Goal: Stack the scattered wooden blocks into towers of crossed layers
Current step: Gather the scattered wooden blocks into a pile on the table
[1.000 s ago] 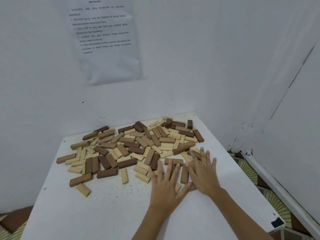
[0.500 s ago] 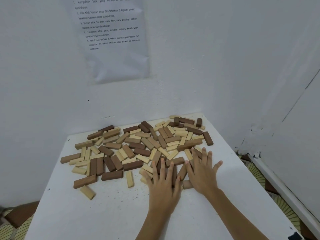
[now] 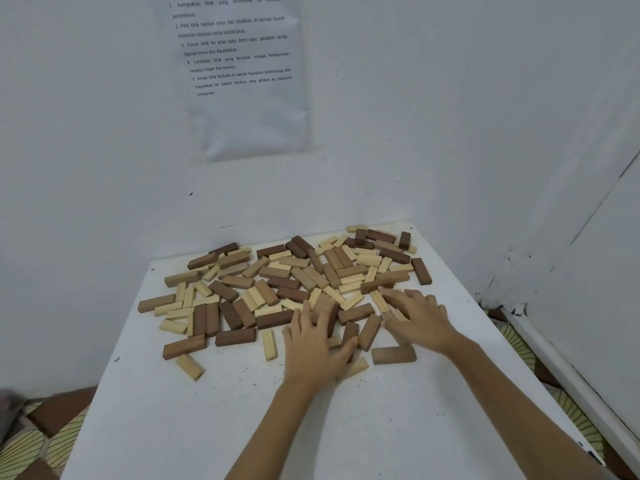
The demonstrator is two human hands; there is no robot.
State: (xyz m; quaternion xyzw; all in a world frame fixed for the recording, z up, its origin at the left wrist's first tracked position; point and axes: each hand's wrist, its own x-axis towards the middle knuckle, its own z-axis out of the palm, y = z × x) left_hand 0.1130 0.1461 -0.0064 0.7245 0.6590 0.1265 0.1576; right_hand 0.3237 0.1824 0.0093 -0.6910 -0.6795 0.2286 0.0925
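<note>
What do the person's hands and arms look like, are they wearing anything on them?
Both are bare. The left hand and right hand wear no gloves, and no watch or bracelet shows at either wrist. Forearms are uncovered to the frame edge; no sleeve shows.

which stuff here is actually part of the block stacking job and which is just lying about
Part of the job:
- wooden blocks, scattered flat, no tower yet
- table they lie on
- left hand and right hand, both spread over the near blocks

Just there:
- printed sheet on the wall
- patterned floor beside the table
</note>
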